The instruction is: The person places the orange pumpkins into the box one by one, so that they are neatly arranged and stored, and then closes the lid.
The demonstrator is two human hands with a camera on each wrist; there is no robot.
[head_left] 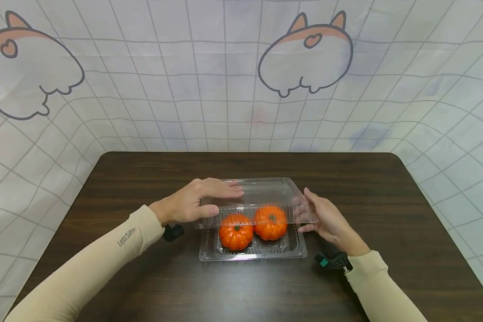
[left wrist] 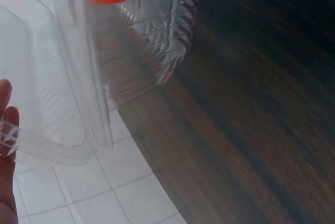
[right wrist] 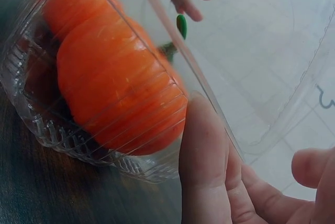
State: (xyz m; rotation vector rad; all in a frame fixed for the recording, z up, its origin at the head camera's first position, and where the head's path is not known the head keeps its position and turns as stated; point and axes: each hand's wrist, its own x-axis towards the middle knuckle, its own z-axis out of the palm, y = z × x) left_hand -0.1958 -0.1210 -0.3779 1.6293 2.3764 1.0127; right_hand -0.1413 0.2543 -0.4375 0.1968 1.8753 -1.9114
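Note:
A clear plastic clamshell box (head_left: 253, 256) lies on the dark table, with two orange toy pumpkins (head_left: 235, 233) (head_left: 270, 224) in its base. Its clear lid (head_left: 265, 192) is tilted partly down over them, the front rim raised off the base. My left hand (head_left: 199, 199) holds the lid's left side, fingers lying across the top and thumb toward the front. At the opposite side my right hand (head_left: 328, 219) holds the lid by its edge. Fingers (right wrist: 204, 156) touch that rim in the right wrist view; some are hidden behind plastic.
Dark wood-grain table (head_left: 153, 277) extends around the box. Behind and beside it hangs a white grid-patterned sheet (head_left: 225, 112) with cartoon animal drawings. Each wrist carries a small black camera mount (head_left: 173, 232) (head_left: 333, 260).

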